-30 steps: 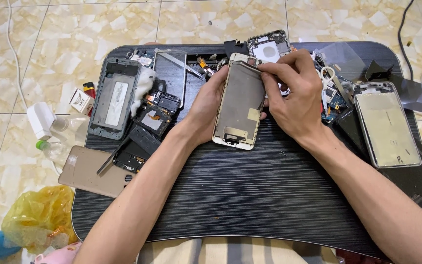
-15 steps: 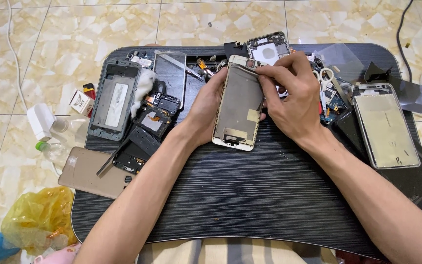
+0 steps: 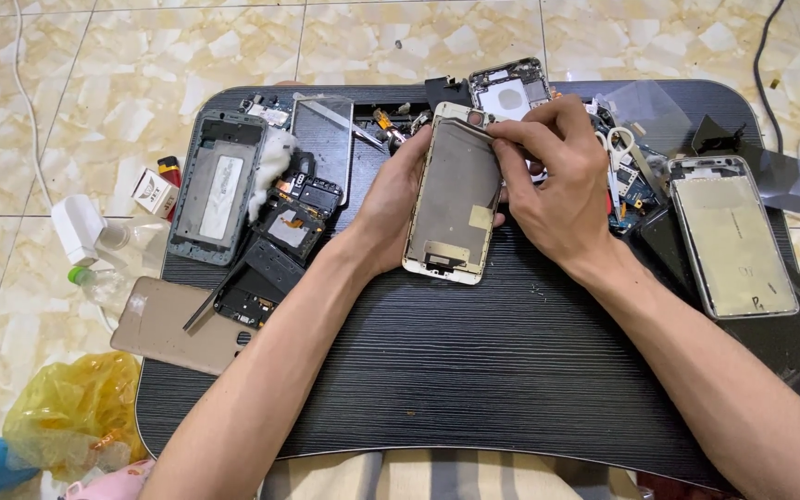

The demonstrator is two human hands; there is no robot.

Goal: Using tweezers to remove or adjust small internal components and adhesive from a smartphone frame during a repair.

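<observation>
A white-framed phone screen panel [image 3: 456, 199] lies back side up, tilted, near the middle of the black lap table [image 3: 474, 370]. My left hand [image 3: 391, 199] holds its left edge from underneath. My right hand [image 3: 557, 181] rests along its right edge, with thumb and forefinger pinched at the panel's top right corner. What the fingertips pinch is too small to tell.
A grey phone frame [image 3: 219, 190], circuit boards [image 3: 289, 218] and a gold back cover [image 3: 173, 324] lie at left. Another phone housing [image 3: 733, 236] and scissors [image 3: 618, 148] sit at right. A yellow bag [image 3: 71, 412] and small bottle [image 3: 94, 278] are on the tiled floor.
The right hand's fingertips shifted slightly at the panel's top corner. The panel and left hand stay in place.
</observation>
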